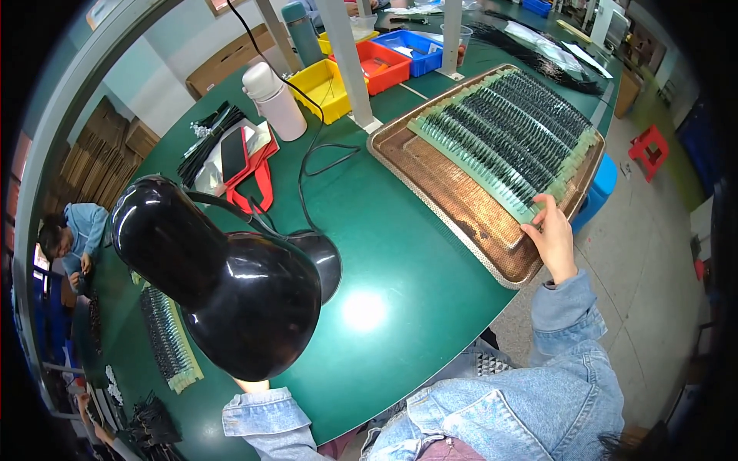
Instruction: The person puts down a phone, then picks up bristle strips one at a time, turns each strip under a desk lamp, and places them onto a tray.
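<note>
My right hand [552, 237] reaches to the near right of a copper-coloured perforated tray [430, 165]. Thumb and fingers pinch the near end of a green-edged strip [480, 173] carrying a row of small dark, shiny pieces. Several such strips lie side by side on the tray, the nearest beside a bare stretch of mesh. Of my left hand [252, 386], only a bit by the wrist shows below the black desk lamp [261, 300]; the lampshade hides its fingers. Left of the lamp, another strip of dark pieces [165, 334] lies on the green table.
Behind the lamp are a red-trimmed pouch [250, 173], a pale bottle [280, 104] and a looping black cable [304, 184]. Yellow [327, 92], red [380, 65] and blue [415, 50] bins stand around a metal post [346, 61]. Another person [77, 238] sits at far left.
</note>
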Available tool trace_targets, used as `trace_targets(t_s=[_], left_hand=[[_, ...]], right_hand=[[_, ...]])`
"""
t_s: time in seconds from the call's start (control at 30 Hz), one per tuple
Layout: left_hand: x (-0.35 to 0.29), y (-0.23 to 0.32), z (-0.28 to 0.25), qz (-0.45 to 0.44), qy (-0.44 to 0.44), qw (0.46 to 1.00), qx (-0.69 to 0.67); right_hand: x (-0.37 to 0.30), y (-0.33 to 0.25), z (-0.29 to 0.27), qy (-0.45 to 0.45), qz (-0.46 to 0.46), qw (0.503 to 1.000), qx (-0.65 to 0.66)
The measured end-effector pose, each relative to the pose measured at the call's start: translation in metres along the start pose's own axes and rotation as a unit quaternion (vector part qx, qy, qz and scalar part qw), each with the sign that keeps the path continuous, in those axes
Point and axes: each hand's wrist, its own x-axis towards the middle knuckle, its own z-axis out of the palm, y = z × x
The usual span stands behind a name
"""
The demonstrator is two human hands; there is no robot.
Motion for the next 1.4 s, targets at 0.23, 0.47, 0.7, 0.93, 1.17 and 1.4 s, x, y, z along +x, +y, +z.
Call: trace_targets(t_s=[0.23,0.47,0.7,0.93,1.17,1.4], left_hand=[[0.007,-0.020,0.034,0.003,-0.030,0.961,0.274],[0.006,-0.014,0.009,0.169,0.121,0.741,0.638],[-0.012,-0.037,0.060,0.212,0.039,0.715,0.665],[-0.024,-0.041,0.064,0.218,0.027,0.717,0.662],[-0.028,-0.046,0.071,0.165,-0.002,0.722,0.672],[-0.029,-0.044,0.071,0.139,-0.019,0.712,0.688]], right_hand=[[0.006,0.008,0.000,-0.018,-0.014,1.000,0.012],[0.011,0.006,0.020,-0.065,-0.078,0.995,0.021],[0.045,0.076,0.047,-0.020,-0.225,0.972,-0.065],[0.023,0.024,0.019,-0.047,-0.196,0.974,-0.100],[0.041,0.060,0.036,0.025,-0.204,0.978,-0.020],[0.030,0.030,0.030,-0.143,-0.007,0.972,0.188]])
